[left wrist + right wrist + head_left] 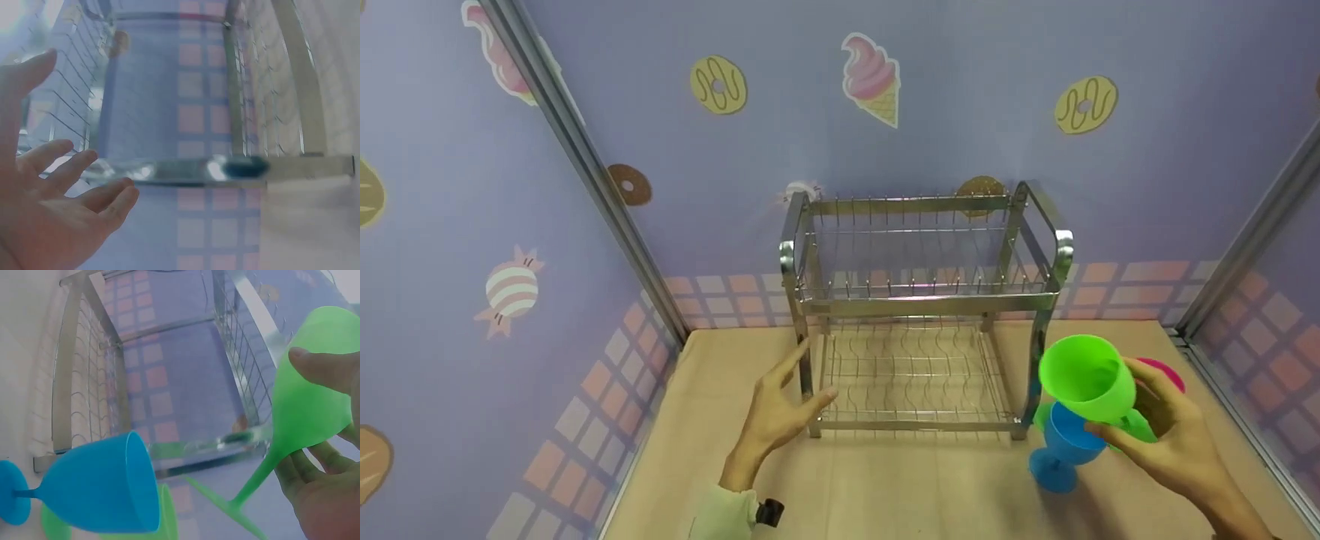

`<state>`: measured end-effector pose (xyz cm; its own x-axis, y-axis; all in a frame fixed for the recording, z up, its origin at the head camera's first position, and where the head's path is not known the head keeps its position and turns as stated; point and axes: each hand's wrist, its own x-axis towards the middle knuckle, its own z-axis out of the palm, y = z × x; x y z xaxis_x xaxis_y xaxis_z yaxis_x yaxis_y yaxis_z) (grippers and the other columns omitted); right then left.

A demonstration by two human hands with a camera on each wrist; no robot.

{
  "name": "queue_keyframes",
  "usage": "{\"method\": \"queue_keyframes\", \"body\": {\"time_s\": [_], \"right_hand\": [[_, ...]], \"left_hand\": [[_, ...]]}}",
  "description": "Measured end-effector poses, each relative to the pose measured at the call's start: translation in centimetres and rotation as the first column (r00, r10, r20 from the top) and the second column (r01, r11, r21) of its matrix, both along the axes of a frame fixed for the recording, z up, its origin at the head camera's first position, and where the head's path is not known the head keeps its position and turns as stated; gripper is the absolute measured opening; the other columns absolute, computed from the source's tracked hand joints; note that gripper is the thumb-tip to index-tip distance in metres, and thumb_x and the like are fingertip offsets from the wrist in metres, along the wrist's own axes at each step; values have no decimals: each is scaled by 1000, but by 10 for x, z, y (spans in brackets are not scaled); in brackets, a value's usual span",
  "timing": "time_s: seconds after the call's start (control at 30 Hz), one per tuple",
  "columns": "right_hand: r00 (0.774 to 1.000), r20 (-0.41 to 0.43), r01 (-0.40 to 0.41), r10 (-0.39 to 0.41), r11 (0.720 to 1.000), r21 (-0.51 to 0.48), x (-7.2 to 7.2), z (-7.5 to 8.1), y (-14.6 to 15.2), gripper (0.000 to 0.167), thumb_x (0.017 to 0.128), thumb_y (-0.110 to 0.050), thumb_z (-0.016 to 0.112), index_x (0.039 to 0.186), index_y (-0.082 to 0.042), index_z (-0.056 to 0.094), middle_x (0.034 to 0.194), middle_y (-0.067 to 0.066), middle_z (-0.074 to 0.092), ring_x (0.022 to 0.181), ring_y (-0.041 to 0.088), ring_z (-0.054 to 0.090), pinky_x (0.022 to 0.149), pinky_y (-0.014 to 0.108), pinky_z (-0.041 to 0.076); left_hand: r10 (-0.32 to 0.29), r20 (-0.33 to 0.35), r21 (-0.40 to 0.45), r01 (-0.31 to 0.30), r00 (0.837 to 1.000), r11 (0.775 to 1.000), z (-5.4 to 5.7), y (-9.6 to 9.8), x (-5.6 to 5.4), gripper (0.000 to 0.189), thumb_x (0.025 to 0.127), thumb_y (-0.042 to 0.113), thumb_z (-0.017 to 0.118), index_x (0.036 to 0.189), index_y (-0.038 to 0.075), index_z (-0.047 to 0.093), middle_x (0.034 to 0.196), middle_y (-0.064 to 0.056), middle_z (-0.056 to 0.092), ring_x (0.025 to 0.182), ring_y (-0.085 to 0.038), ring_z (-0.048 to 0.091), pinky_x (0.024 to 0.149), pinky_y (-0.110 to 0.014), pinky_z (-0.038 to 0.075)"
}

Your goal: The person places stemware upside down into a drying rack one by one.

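My right hand [1174, 442] grips a bright green plastic goblet [1080, 375] by its bowl, thumb on one side and fingers on the other. The goblet is tilted, its mouth facing up and toward the head camera. Just below it, a blue goblet [1054, 469] stands upright on the table. Behind the blue one, part of a second green goblet [169, 512] shows in the right wrist view. My left hand [780, 409] holds nothing; its fingers are spread beside the left front post of a metal two-tier dish rack [926, 305].
The rack's lower wire tray [911, 375] sits low over the beige table [915, 487]. A pink rim [1166, 373] peeks out behind my right hand. Patterned walls with metal corner posts [585, 165] close in the back and both sides.
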<state>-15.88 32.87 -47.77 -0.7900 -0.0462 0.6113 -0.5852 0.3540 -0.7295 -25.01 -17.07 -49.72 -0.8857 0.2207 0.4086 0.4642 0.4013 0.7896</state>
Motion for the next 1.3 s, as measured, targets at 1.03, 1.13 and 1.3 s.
{"method": "queue_keyframes", "body": {"time_s": [1.03, 1.13, 1.3], "right_hand": [[956, -268, 248, -121, 823, 511, -17, -16, -114, 102, 50, 4, 106, 143, -8, 65, 136, 15, 67, 121, 36, 68, 99, 52, 63], [958, -268, 237, -106, 820, 521, -17, -16, -120, 101, 52, 4, 105, 144, -8, 65, 136, 17, 67, 121, 40, 67, 97, 56, 63], [955, -274, 248, -110, 805, 539, -16, -16, -124, 101, 53, 4, 105, 144, -9, 64, 137, 16, 66, 121, 41, 67, 97, 58, 63]], "left_hand": [[-341, 1, 73, 340, 940, 938, -1, 112, 29, 85, 90, 30, 89, 162, 21, 45, 162, -11, 51, 143, -36, 57, 115, -41, 53], [-363, 9, 89, 361, 932, 928, -1, 117, 30, 84, 90, 30, 88, 162, 21, 45, 160, -12, 53, 142, -35, 58, 114, -40, 54], [-390, 12, 116, 387, 921, 915, -1, 123, 31, 83, 92, 29, 87, 162, 17, 45, 152, -10, 57, 136, -33, 63, 108, -39, 58]]}}
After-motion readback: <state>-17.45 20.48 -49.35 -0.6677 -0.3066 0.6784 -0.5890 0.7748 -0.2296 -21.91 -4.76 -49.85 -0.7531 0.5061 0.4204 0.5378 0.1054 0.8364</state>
